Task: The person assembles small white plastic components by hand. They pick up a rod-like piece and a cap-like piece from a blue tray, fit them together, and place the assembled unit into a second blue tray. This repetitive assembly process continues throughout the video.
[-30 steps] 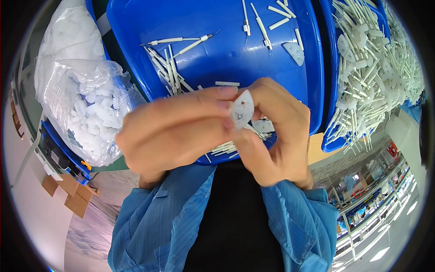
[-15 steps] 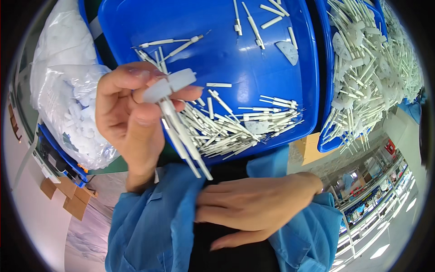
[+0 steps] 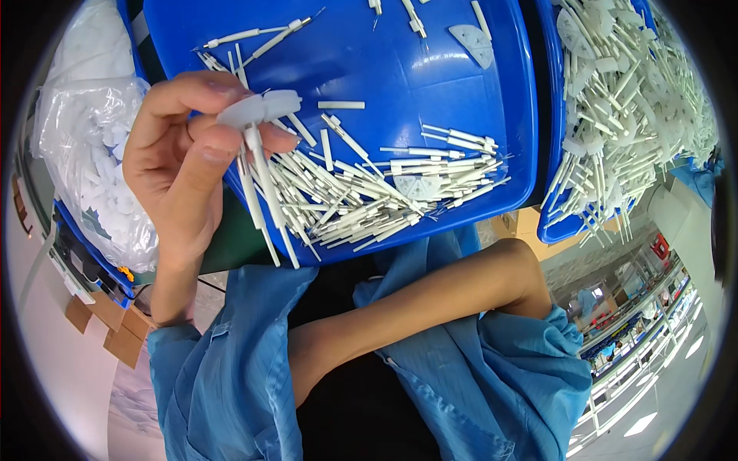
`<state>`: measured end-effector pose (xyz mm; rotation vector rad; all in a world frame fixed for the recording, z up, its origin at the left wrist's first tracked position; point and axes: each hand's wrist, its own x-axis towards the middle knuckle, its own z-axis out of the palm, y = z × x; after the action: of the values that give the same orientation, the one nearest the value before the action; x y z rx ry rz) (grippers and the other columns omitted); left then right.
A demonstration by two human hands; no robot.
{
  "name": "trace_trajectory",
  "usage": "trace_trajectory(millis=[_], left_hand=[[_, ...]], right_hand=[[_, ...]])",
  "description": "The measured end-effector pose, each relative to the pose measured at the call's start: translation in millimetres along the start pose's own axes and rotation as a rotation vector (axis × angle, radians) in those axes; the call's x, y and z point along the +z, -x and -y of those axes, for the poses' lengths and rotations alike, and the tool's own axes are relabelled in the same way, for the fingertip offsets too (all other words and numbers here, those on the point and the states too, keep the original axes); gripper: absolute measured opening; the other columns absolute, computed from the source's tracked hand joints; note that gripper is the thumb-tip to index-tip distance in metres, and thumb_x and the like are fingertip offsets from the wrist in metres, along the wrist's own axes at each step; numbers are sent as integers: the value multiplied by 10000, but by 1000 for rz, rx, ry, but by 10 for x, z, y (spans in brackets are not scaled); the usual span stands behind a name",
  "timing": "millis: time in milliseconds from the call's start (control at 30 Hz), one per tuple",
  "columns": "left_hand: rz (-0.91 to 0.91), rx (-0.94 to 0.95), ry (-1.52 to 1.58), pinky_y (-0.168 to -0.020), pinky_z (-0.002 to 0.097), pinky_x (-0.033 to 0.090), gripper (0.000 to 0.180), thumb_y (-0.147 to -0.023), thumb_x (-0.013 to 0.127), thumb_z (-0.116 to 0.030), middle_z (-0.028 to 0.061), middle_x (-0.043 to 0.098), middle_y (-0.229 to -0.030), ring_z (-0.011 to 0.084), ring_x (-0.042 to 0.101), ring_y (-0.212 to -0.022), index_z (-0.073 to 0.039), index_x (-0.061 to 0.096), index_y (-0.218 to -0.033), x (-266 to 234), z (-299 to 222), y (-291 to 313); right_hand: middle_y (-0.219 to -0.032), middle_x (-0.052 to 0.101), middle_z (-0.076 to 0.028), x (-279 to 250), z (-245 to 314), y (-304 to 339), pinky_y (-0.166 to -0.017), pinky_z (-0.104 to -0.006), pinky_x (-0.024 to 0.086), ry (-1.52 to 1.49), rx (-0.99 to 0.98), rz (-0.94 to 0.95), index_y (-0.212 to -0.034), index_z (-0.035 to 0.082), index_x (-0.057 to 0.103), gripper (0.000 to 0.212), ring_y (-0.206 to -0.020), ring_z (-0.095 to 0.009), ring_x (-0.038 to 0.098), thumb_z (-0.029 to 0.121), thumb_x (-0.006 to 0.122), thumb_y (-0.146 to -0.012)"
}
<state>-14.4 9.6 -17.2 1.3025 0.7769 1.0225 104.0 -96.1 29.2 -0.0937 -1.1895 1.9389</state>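
Observation:
My left hand (image 3: 184, 157) is raised over the near left side of a blue tray (image 3: 346, 54). Thumb and fingers close on a translucent white plastic holder (image 3: 260, 108); several white rods (image 3: 269, 192) hang from it, tips down. Below, my bare right forearm (image 3: 430, 307) crosses my front toward the left sleeve. The right hand itself is hidden behind that sleeve's cloth, so its fingers do not show. Inside the tray, many white rods with thin metal ends (image 3: 361, 203) are heaped along the near side, with a wedge-shaped translucent plate (image 3: 417, 187) among them.
Another wedge-shaped plate (image 3: 473, 44) lies at the tray's far right. A second blue bin (image 3: 548, 227) on the right is piled with rods fitted into plates. To the left stands a clear plastic bag (image 3: 88, 123) of white pieces. Cardboard (image 3: 123, 342) shows low on the left.
My left hand has shifted left and slightly up in the picture, still gripping the holder with its rods. My right hand has slid left, out of sight behind the left sleeve.

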Motion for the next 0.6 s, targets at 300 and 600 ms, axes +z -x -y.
trace_trajectory(millis=[300, 600], left_hand=[[0, -51, -101, -601, 270, 542, 222, -933, 612, -155, 165, 570, -1022, 238, 692, -741, 14, 547, -1062, 70, -18, -28], [48, -42, -122, -614, 283, 525, 219, -919, 626, -138, 153, 574, -1013, 231, 680, -739, 14, 552, -1059, 82, -32, -46]], right_hand=[[-933, 590, -202, 3, 52, 121, -746, -364, 500, 18, 7, -7, -1048, -29, 595, 403, -856, -327, 593, 315, 631, -841], [-935, 602, -200, 22, 41, 71, -745, -352, 504, 61, 10, 22, -1041, -23, 608, 367, -859, -316, 603, 276, 636, -830]])
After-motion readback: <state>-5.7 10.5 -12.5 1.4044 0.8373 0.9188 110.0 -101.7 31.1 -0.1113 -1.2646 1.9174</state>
